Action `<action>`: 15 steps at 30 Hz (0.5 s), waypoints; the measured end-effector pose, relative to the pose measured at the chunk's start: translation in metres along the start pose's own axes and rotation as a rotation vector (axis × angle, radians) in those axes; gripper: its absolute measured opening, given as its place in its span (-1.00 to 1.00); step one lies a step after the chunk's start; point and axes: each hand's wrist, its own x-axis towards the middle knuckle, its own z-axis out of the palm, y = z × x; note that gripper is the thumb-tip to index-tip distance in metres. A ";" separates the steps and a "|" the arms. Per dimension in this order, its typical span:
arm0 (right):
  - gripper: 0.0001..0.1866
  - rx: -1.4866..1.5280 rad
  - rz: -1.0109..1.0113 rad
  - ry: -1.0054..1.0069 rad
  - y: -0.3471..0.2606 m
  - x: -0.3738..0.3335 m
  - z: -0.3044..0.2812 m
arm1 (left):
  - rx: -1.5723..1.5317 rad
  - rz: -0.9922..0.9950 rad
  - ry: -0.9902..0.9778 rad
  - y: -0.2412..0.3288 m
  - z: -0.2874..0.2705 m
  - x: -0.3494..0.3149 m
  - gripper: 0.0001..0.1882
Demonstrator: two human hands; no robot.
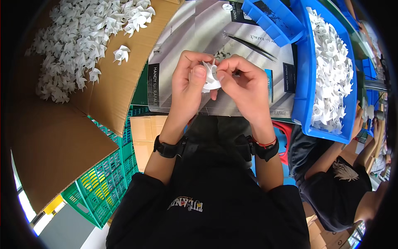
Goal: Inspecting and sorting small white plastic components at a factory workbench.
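A small white fan blade wheel (212, 79) with curved vanes is held up over the printed cardboard mat (178, 99). My left hand (187, 79) grips it between thumb and fingers. From the other side, my right hand (247, 83) has thumb and forefinger pinched together at the wheel's middle; anything tiny between those fingertips is hidden. Just beyond my hands, several tiny black parts (223, 54) lie scattered on the mat. Black tweezers (253, 47) rest to the right of them.
On the left, a cardboard box (137, 50) holds a heap of white fan wheels (74, 45). A long blue bin (304, 91) at right holds more. Behind stands a divided blue tray (286, 31) with black bits. Green crates (112, 182) stand below left; a co-worker (336, 186) sits right.
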 end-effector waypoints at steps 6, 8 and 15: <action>-0.86 -0.283 -0.059 0.013 -0.016 -0.007 -0.006 | 0.061 -0.016 -0.061 -0.002 0.001 0.000 -0.58; -0.87 -0.372 -0.084 0.010 -0.026 -0.008 -0.009 | 0.071 -0.032 -0.085 -0.001 0.001 0.000 -0.58; -0.87 -0.335 -0.170 -0.021 -0.029 -0.005 -0.023 | 0.042 -0.131 -0.081 0.006 0.007 0.001 -0.56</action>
